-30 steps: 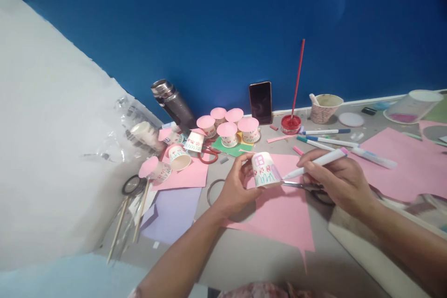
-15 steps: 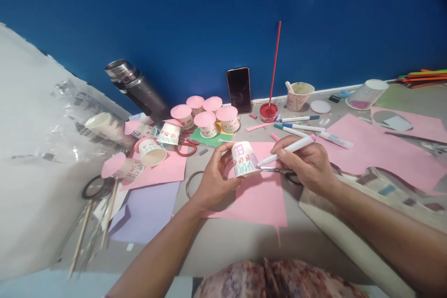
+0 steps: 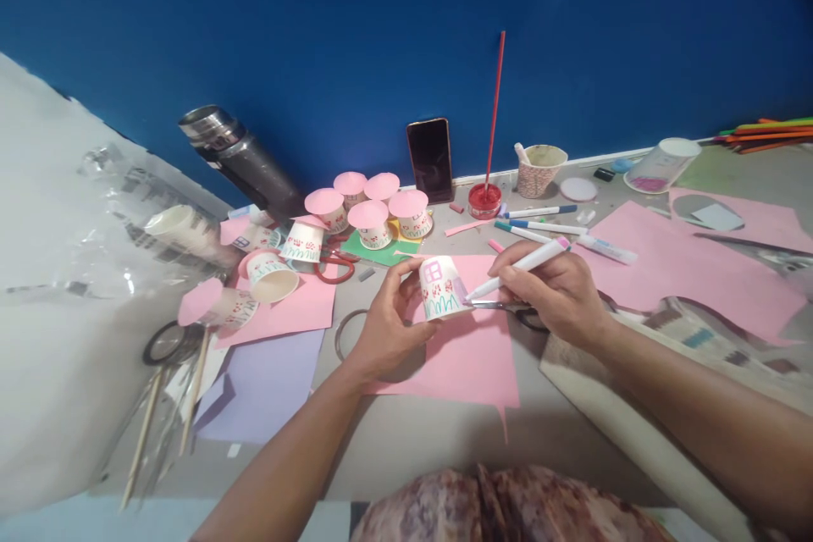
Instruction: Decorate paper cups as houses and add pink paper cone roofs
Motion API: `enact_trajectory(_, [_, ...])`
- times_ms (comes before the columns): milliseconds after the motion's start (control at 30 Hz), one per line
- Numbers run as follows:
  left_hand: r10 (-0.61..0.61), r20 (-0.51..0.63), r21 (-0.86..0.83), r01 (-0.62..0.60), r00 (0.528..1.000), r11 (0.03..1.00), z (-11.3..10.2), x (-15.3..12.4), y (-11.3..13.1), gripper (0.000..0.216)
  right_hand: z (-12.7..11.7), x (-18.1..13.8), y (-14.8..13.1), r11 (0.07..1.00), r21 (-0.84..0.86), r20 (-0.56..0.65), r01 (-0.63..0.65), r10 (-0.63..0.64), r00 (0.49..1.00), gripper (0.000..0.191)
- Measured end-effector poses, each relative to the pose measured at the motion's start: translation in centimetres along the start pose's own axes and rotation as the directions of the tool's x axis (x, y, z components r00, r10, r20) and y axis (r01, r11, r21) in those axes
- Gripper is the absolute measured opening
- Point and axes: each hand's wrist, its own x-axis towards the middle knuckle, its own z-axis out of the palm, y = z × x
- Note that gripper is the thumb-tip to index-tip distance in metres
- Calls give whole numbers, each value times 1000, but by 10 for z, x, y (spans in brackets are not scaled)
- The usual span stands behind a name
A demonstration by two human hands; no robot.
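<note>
Paper cup (image 3: 439, 292), one, inverted, slightly tilted, held above a pink sheet (image 3: 473, 366) on the desk (image 3: 394, 440); left hand (image 3: 397, 318) curled part-closed around its nine-o'clock side, the nearer hand. Marker (image 3: 539, 259), one, pinched in right hand (image 3: 559, 292); long axis two to eight o'clock, tip at the cup's four-o'clock side, contact uncertain. Cup lies nine o'clock from right hand.

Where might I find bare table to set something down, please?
Mainly the table between the nearest pink sheet and the clothing, beside the left forearm. A smaller patch, with a white scrap, lies in front of the purple sheet. It is crowded around the cups at left and markers at right.
</note>
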Motion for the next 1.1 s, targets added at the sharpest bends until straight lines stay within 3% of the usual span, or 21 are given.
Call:
enact_trajectory(233, [14, -10, 43, -13, 1000, 999, -1, 1, 0, 72, 0, 0, 9, 996, 76, -59, -38, 43, 997, 21])
enact_trajectory(367, [71, -42, 187, -62, 997, 980, 1, -1, 2, 68, 0, 3, 8, 995, -90, -77, 43, -50, 996, 17])
enact_trajectory(400, [92, -49, 258, -77, 995, 963, 1, -2, 2, 68, 0, 4, 9, 986, -152, -41, 68, -75, 996, 21])
enact_trajectory(467, [152, -48, 413, -119, 987, 903, 0, -4, 2, 70, 0, 5, 14, 955, -255, 99, 151, -129, 987, 48])
enact_trajectory(567, [284, 16, 598, -237, 959, 766, -1, -5, 0, 83, 2, 5, 27, 881, -333, 313, 336, -233, 921, 90])
enact_trajectory(633, [359, 98, 662, -330, 928, 673, -1, -6, -1, 92, 4, 5, 35, 829, -348, 376, 438, -304, 875, 96])
enact_trajectory(733, [411, 183, 685, -415, 893, 599, -1, -9, -1, 99, 6, 4, 37, 807, -345, 391, 479, -340, 855, 86])
enact_trajectory(800, [411, 176, 650, -419, 895, 634, -1, -10, -1, 104, 4, 4, 35, 836, -327, 373, 440, -313, 873, 78])
enact_trajectory(900, [299, 99, 466, -310, 949, 829, -1, -11, 1, 116, -3, 7, 31, 934, -239, 325, 264, -179, 929, 76])
enact_trajectory(1000, [152, 87, 150, -164, 985, 975, 2, -8, 5, 111, -8, 11, 30, 999, 10, 302, 53, -54, 952, 82])
enact_trajectory(1100, [106, 109, -96, -96, 988, 991, 9, -4, 8, 95, -6, 12, 31, 959, 269, 324, -93, 1, 946, 89])
